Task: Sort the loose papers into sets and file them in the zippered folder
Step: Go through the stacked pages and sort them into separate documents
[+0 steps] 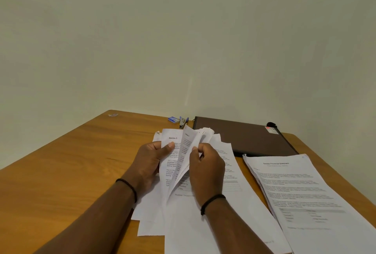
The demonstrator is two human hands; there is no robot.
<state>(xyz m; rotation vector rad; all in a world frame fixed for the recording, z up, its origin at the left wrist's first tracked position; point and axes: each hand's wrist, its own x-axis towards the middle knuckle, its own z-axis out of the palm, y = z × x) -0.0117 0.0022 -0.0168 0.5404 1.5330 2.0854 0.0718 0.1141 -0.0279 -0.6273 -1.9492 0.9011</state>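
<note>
My left hand [149,162] grips the left edge of a printed sheet headed "Section 5" [173,142], thumb on its face. My right hand [206,167] pinches several raised pages [192,142] that fan up out of the loose papers. More loose white papers [189,219] lie spread on the table beneath both hands. A separate stack of printed papers [305,196] lies to the right, its top page a titled statement. The dark brown zippered folder [244,137] lies flat and shut at the back, just beyond the papers.
A stapler [183,122] and a small blue staple box [174,119] sit at the table's back edge, left of the folder. The wooden table [71,162] meets a pale wall behind. A small scrap [113,115] lies near the far left corner.
</note>
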